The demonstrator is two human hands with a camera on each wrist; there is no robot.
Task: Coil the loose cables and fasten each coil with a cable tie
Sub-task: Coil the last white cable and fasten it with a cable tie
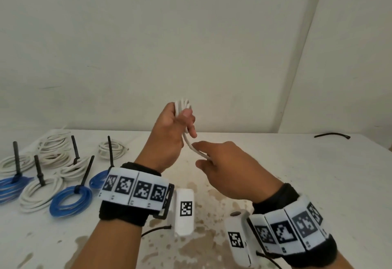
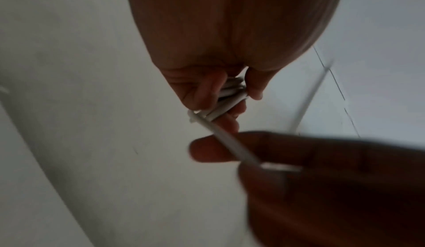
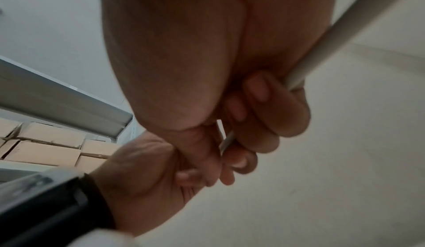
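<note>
Both hands are raised above the table, close together. The left hand is the higher one, and its fingers and thumb are curled around a small bundle of white round cable loops; the tops of the loops stick out above the fist toward 12 o'clock. The right hand is lower, at about 5 o'clock from the left hand, and it pinches the free tail of the white cable between the thumb and the curled fingers.

The relation that matters for the coming move is this tail. It comes out under the left fist and runs down toward 4 o'clock into the right hand, so its long axis is a diagonal between the two hands. The stretch between them is short, so probably the coiling is almost finished. The next loop must be brought up by the right hand to the left one, which is nearer to the bundle.

The white table with brown stains carries, at 9 o'clock from the hands, a group of finished white and blue coils with black cable ties. One loose black cable tie lies far at 2 o'clock, well apart from both hands, nearer to the right one. Behind the table is a plain pale wall.
</note>
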